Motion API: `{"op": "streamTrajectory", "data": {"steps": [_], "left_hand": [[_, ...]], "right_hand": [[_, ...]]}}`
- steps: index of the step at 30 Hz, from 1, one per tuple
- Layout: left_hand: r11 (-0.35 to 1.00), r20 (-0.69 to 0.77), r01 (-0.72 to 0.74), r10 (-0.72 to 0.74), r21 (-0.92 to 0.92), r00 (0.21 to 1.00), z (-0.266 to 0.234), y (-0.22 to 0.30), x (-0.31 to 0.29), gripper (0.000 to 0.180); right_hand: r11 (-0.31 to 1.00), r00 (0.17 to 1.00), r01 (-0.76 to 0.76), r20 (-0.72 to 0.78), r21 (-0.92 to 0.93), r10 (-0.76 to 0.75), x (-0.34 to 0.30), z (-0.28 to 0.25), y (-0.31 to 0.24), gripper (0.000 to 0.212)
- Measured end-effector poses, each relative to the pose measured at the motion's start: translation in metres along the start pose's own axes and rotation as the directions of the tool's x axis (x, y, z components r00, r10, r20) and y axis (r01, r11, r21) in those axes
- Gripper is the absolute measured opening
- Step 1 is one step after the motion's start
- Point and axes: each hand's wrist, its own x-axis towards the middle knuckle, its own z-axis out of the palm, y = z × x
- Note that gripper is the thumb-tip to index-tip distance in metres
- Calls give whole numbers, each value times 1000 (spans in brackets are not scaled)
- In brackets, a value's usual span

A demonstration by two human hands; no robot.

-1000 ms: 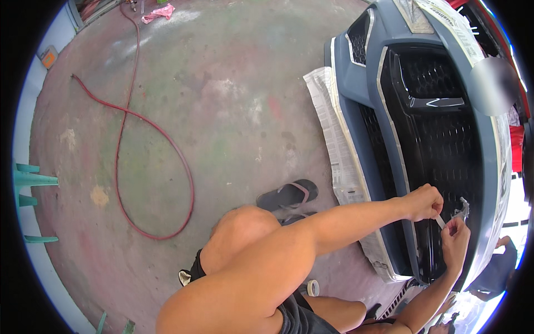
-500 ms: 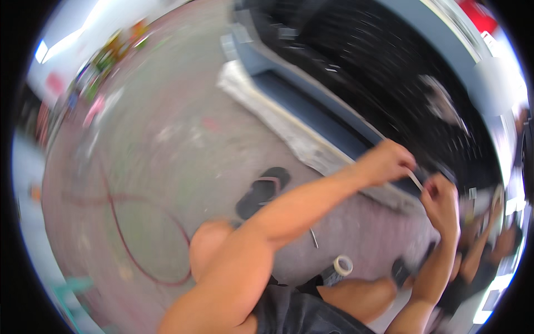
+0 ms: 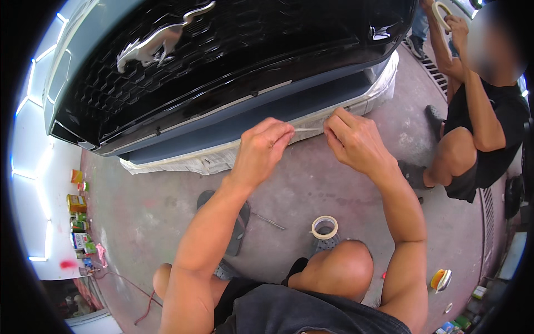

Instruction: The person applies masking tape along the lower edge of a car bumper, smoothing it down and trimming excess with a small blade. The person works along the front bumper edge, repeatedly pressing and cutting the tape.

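I had a short strip of masking tape (image 3: 309, 129) stretched between the two hands, lined up in the head view with the newspaper masking (image 3: 208, 162) along the lower edge of the car's front bumper (image 3: 222, 123); whether it touched the paper, I couldn't tell. The left hand (image 3: 260, 151) pinched one end between thumb and fingers, and the right hand (image 3: 356, 142) pinched the other. Handling it well, in my judgement, called for light, even tension: enough pull to keep the strip straight, not so much that it stretched or tore. I would have held only the very ends, so the fingers spoiled little of the adhesive, and kept the hands level so the strip couldn't twist or fold onto itself. I couldn't make out which way its sticky side faced. As for pose, both forearms reached toward the bumper and converged, the left slanting in from its side with a mild bend, the right bending more at an elbow that stuck outward. The fingers were curled, the fingertips of the two hands facing each other just in front of the bumper. A masking tape roll (image 3: 315, 223) sat farther out from the bumper, by the knee.
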Motion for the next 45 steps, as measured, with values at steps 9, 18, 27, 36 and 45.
{"op": "streamTrajectory", "data": {"steps": [9,18,27,36,45], "left_hand": [[884,-227,-153,276,442,934,42,-29,36,15],[789,-312,-142,392,597,866,57,-51,48,20],[831,-412,-95,366,548,834,71,-66,54,21],[836,-416,-98,366,539,833,68,-65,58,23],[841,-404,-112,366,529,838,69,-67,60,25]], "right_hand": [[957,913,261,-291,-126,-287,26,37,81,20],[910,800,367,-434,-192,-414,57,60,110,23],[906,823,374,-379,-196,-422,59,74,124,25],[909,835,375,-361,-180,-416,64,76,128,25],[911,867,382,-280,-156,-411,63,71,132,23]]}}
